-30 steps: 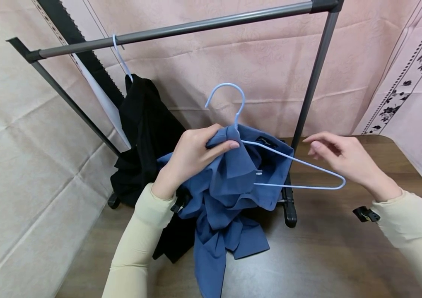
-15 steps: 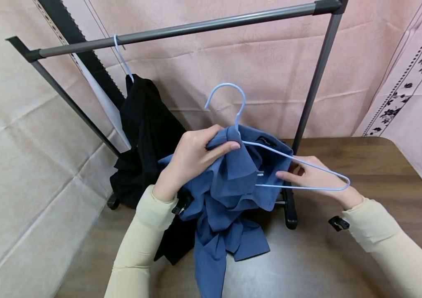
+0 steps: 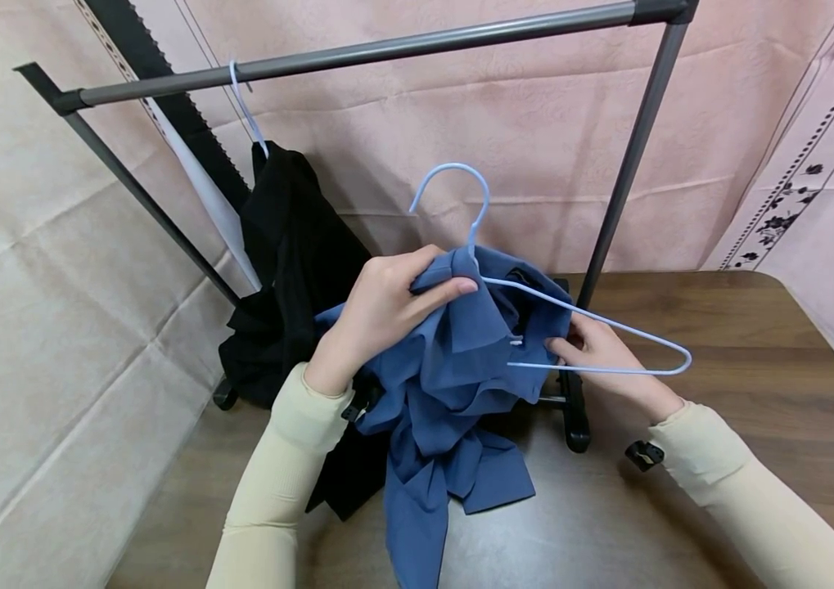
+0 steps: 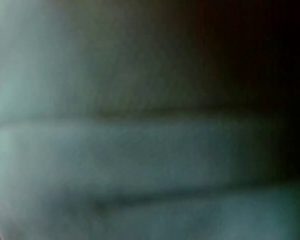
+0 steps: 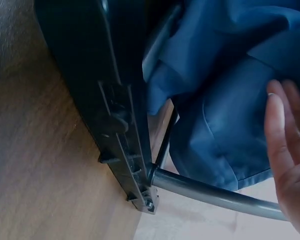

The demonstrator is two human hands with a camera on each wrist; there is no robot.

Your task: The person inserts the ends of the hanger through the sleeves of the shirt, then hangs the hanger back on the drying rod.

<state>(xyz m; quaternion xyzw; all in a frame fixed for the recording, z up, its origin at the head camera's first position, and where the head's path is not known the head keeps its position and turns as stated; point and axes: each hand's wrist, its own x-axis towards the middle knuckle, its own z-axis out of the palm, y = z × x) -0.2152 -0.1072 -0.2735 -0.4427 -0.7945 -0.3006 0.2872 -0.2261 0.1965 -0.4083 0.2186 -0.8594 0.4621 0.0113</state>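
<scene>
A blue collared shirt (image 3: 446, 352) hangs bunched below a light-blue clothes hanger (image 3: 593, 319). The hanger's hook stands up above the collar, and its right arm sticks out bare past the shirt's open side. My left hand (image 3: 394, 303) grips the collar together with the hanger's neck, thumb in front. At the shirt's right edge my right hand (image 3: 604, 352) has its thumb on the inner side and its fingers behind the cloth, pinching it, with the hanger's lower bar crossing in front. The right wrist view shows these fingers (image 5: 285, 130) lying along the blue cloth. Blurred cloth fills the left wrist view.
A grey metal clothes rack (image 3: 358, 57) stands behind, its rail running across the top. Toward its left end a black garment (image 3: 291, 221) hangs on another light-blue hanger (image 3: 243, 106). The rack's black foot (image 3: 574, 413) rests on the wooden table (image 3: 711, 343).
My right hand has come in from the right, passed behind the hanger's arm, and taken hold of the shirt's right edge, which shifts slightly left. The left hand keeps its grip.
</scene>
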